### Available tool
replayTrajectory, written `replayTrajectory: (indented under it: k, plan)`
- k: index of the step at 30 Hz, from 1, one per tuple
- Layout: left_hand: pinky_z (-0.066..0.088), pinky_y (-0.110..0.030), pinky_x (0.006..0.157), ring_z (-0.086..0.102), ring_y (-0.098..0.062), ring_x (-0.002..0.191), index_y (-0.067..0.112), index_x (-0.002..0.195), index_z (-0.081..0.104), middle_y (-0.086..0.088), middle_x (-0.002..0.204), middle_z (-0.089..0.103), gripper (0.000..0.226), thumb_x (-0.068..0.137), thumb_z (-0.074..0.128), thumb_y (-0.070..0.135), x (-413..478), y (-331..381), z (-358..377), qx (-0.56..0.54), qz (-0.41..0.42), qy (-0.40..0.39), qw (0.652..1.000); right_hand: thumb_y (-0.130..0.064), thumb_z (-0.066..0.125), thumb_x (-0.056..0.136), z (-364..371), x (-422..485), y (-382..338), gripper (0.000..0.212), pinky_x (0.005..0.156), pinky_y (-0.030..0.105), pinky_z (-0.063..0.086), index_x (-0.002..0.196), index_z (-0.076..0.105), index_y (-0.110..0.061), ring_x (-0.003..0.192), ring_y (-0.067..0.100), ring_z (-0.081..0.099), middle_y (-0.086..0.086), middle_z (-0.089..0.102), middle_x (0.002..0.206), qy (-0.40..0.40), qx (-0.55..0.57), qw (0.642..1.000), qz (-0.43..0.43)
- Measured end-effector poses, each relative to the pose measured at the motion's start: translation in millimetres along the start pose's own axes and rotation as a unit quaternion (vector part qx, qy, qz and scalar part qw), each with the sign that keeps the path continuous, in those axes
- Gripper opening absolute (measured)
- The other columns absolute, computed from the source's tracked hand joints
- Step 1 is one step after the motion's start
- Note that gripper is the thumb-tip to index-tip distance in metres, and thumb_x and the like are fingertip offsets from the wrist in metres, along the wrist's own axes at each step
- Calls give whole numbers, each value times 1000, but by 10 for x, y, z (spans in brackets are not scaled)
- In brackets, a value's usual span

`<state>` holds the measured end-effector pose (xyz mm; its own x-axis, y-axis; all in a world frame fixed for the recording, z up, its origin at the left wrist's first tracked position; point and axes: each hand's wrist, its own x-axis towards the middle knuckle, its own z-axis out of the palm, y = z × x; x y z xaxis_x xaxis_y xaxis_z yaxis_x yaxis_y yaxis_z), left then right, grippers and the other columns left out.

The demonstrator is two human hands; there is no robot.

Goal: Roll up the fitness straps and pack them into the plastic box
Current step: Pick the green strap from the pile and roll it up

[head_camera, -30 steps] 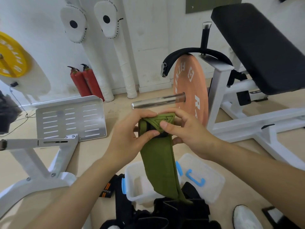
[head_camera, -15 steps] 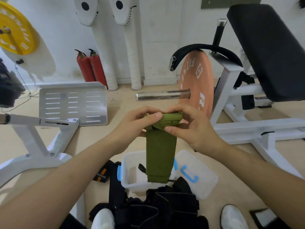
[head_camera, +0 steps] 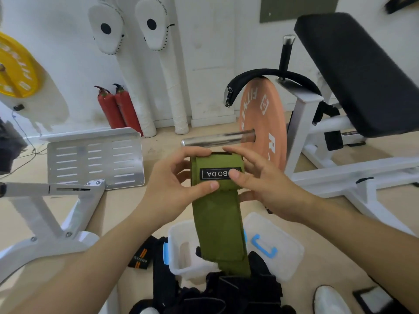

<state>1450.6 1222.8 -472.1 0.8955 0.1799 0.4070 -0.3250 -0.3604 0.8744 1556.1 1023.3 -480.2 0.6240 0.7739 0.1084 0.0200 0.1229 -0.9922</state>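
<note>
Roll the strap (head_camera: 217, 218) in tight, even turns. Press each fold flat with both thumbs and line up the side edges, so the roll comes out narrower than the box (head_camera: 173, 250). Your left hand (head_camera: 167, 186) grips the roll's left end, thumb on its front. Your right hand (head_camera: 267, 189) pinches the right end, thumb on the label (head_camera: 215, 173). The strap is olive-green woven cloth. Its rolled top is in the air between your hands, and its tail hangs over the open box on the floor (head_camera: 127, 207).
</note>
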Motion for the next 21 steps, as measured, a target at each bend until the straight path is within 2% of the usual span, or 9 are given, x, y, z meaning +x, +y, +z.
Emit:
replayTrajectory:
  k: [3, 7, 10, 14, 17, 19, 21]
  plan:
    - [58, -34, 94, 65, -21, 117, 26, 132, 58, 6, 124, 65, 67, 73, 90, 27, -6, -21, 43, 41, 11, -13, 999, -11, 67, 92, 0, 7, 28, 48, 81, 52, 61, 137, 54, -24, 111, 31, 70, 12, 62, 131, 8, 13, 999, -28]
    - [58, -22, 86, 64, -1, 111, 37, 143, 45, 26, 115, 65, 67, 84, 77, 34, -39, 34, 144, -37, -100, -42, 993, -6, 68, 91, -21, 10, 66, 49, 84, 52, 61, 136, 53, -22, 111, 30, 69, 11, 61, 131, 23, -2, 999, -49]
    - [61, -32, 89, 68, -8, 111, 39, 142, 44, 18, 116, 69, 62, 85, 69, 43, -39, 41, 191, -83, -159, -39, 983, -4, 70, 91, -13, 7, 127, 50, 87, 44, 61, 134, 53, -23, 112, 28, 65, 7, 61, 127, 46, -79, 991, -93]
    - [64, -46, 83, 71, -14, 106, 40, 131, 55, 6, 121, 69, 43, 89, 64, 45, -26, 73, 238, -94, -197, -28, 976, 3, 71, 88, 14, -1, 164, 52, 87, 46, 60, 132, 53, -20, 112, 24, 63, 2, 60, 124, 63, -144, 979, -127]
    - [64, -47, 81, 70, -21, 109, 31, 123, 65, -4, 119, 69, 28, 95, 65, 32, -8, 55, 238, -105, -182, 2, 978, 5, 72, 87, 20, -1, 170, 54, 85, 45, 61, 131, 54, -19, 114, 25, 62, 0, 60, 124, 65, -167, 975, -134]
    - [64, -43, 79, 69, -20, 110, 27, 122, 66, -2, 117, 70, 31, 91, 68, 29, 3, 43, 220, -110, -160, 7, 981, 0, 74, 87, 11, 1, 160, 55, 85, 46, 61, 133, 54, -21, 116, 24, 62, -2, 60, 126, 67, -161, 977, -122]
    - [63, -38, 78, 70, -18, 108, 24, 124, 66, 3, 112, 71, 38, 86, 71, 27, 12, 48, 205, -117, -137, 5, 984, -16, 75, 90, 5, -1, 124, 51, 87, 47, 61, 135, 54, -25, 118, 21, 62, -1, 59, 131, 63, -123, 986, -90]
